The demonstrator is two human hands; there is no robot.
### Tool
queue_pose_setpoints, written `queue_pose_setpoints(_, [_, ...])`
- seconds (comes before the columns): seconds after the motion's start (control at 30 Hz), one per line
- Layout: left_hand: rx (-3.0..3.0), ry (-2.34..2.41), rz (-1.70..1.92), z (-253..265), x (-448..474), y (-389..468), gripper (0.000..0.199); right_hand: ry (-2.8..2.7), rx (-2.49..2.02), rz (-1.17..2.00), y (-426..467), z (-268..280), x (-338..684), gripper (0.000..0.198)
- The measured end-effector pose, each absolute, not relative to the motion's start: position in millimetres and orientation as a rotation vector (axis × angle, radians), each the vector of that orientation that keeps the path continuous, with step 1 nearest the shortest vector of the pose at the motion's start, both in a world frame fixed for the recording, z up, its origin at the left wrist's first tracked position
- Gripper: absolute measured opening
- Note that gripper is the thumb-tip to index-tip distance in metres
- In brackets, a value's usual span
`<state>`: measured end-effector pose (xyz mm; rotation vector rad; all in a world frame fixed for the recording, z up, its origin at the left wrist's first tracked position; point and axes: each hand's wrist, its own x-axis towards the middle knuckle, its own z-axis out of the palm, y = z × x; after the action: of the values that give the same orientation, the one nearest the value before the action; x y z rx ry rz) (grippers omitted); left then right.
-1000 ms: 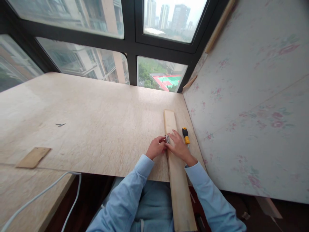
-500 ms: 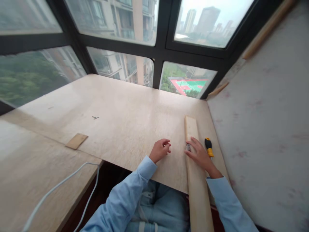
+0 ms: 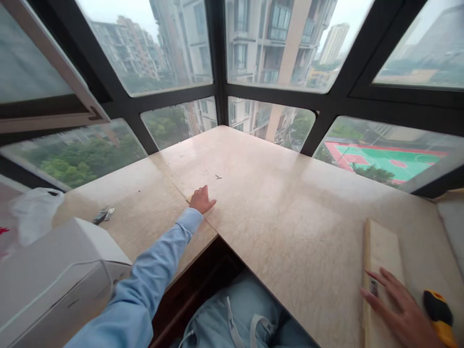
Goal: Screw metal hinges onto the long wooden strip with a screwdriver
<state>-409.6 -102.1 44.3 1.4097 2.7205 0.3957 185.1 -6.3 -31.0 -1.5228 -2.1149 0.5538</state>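
Note:
My left hand (image 3: 202, 199) reaches out over the table, thumb spread from the fingers, at the thin brown cardboard piece (image 3: 188, 198). The hand covers most of that piece; I cannot see whether it touches it. Just beyond lie a few small dark screws or slivers (image 3: 218, 177). At the lower right, my right hand (image 3: 402, 304) rests on a pale wooden board (image 3: 384, 241). Its thumb and forefinger hold a small metal fitting (image 3: 374, 287) against the board. A yellow and black screwdriver handle (image 3: 438, 311) lies just right of this hand.
The marble-patterned tabletop (image 3: 290, 217) runs to the windows. On the left are a white box (image 3: 90, 251) with a pale cable across it, a plastic bag (image 3: 38, 210) and small metal parts (image 3: 104, 214). A dark gap (image 3: 206, 285) opens below the table's inner corner.
The view has swung left. My left hand has moved away from the board, leftward to the cardboard piece. My right hand stays at the metal fitting on the board.

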Motion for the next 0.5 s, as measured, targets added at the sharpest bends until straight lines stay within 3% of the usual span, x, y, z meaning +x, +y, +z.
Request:
queue_pose_setpoints(0.07, [1.311,2.75,0.24,42.3,-435.2,-116.1,0.07,-2.104,-1.536,0.591,-3.8,-33.7,188.7,0.062])
queue_pose_setpoints(0.17, [1.246,2.709,0.193,39.5,-458.4,-130.9,0.064,-2.113,-1.566,0.621,-0.5,-35.8,193.3,0.063])
queue_pose_setpoints(0.23, [1.313,2.651,0.277,38.3,-466.6,-136.2,0.06,-2.121,-1.584,0.627,1.1,-35.2,195.3,0.062])
queue_pose_setpoints(0.5, [1.562,2.427,0.744,44.2,-465.2,-136.8,0.079,-2.112,-1.655,0.604,0.7,-19.5,190.3,0.061])
